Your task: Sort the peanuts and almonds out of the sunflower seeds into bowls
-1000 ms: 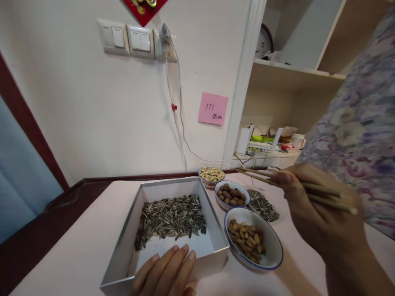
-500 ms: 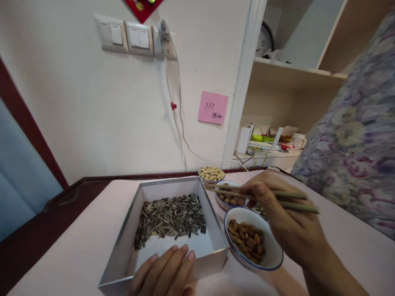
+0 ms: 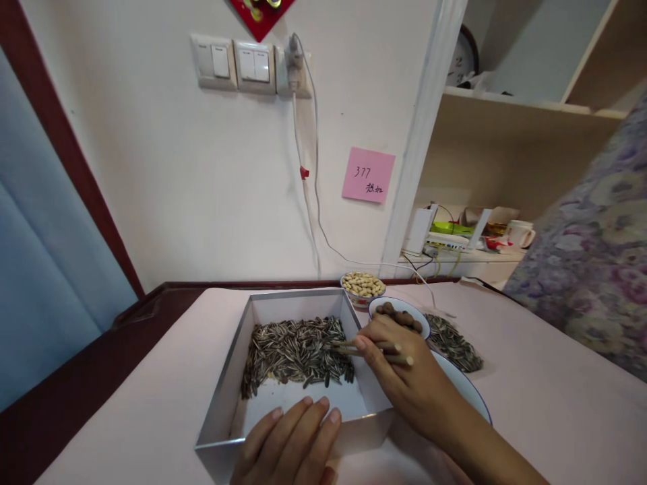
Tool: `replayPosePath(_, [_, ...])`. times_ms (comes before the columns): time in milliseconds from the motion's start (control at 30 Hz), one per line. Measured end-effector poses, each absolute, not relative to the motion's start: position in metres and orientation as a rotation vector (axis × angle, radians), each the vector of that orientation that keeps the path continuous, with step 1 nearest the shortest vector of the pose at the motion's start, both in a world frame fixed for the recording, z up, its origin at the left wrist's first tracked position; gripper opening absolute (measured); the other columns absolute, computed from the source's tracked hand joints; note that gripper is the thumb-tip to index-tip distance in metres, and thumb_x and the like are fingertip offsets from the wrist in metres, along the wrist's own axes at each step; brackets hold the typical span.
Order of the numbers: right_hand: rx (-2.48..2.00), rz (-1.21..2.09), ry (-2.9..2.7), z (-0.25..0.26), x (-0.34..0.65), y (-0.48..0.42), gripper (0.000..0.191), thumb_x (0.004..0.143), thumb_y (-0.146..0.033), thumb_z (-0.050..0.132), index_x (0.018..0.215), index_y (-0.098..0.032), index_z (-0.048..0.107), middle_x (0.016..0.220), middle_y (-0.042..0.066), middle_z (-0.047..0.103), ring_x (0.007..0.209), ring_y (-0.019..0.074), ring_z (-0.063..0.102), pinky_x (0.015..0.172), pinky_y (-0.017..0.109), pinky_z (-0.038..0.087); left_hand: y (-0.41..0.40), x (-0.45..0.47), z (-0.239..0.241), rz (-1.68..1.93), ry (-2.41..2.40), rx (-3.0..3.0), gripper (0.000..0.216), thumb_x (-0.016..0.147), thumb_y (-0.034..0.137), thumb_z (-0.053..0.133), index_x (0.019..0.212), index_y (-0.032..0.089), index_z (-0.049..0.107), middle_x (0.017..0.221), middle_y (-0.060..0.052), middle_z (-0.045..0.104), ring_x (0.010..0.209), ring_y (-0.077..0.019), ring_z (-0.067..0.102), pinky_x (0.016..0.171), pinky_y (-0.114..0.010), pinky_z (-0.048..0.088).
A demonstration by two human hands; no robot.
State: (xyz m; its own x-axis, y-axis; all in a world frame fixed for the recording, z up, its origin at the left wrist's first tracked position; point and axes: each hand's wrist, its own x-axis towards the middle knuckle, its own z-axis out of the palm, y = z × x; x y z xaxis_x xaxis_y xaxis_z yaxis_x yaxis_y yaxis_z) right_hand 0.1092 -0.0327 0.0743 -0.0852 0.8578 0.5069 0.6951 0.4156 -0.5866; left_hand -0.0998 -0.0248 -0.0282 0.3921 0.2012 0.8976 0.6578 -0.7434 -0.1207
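My right hand (image 3: pixel 404 367) is closed round a pair of chopsticks (image 3: pixel 374 349), whose tips reach into striped sunflower seeds (image 3: pixel 298 350). Those seeds lie in a square white box with silver edges (image 3: pixel 222 391). Over the near wall of that box bend the fingers of my left hand (image 3: pixel 293 444), gripping it, the thumb low on the outside. A white bowl with a blue rim (image 3: pixel 470 387) stands under my right forearm, its contents hidden. Beyond it is a bowl of round brown nuts (image 3: pixel 399 315). Whether the chopsticks pinch a seed I cannot tell.
A bowl of pale nuts (image 3: pixel 362 285) stands near the wall. More sunflower seeds (image 3: pixel 452 343) form a pile right of the bowls. A white cable (image 3: pixel 364 264) runs down the wall onto the table (image 3: pixel 536 384). A floral curtain (image 3: pixel 591 283) hangs at the right.
My right hand has moved left and down, bringing the chopsticks from over the round brown nuts into the box. My left hand stays on the near wall. The whole view has shifted a little.
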Motion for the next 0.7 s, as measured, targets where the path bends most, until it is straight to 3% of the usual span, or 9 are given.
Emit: replayPosePath(700, [-1.262,0.157,-1.821,0.071,0.108,-0.032,0.035,0.105,-0.032,0.043,0.073,-0.02,0.049,0.072,-0.001,0.051,0.067,0.014,0.048,0.064,0.028,0.037,-0.025,-0.1,-0.026,-1.303,-0.711,-2.173,0.028,0.099,0.035,0.048,0.109,0.024,0.072,0.103,0.003,0.076,0.106,-0.0094,0.06,0.121,-0.028,0.021])
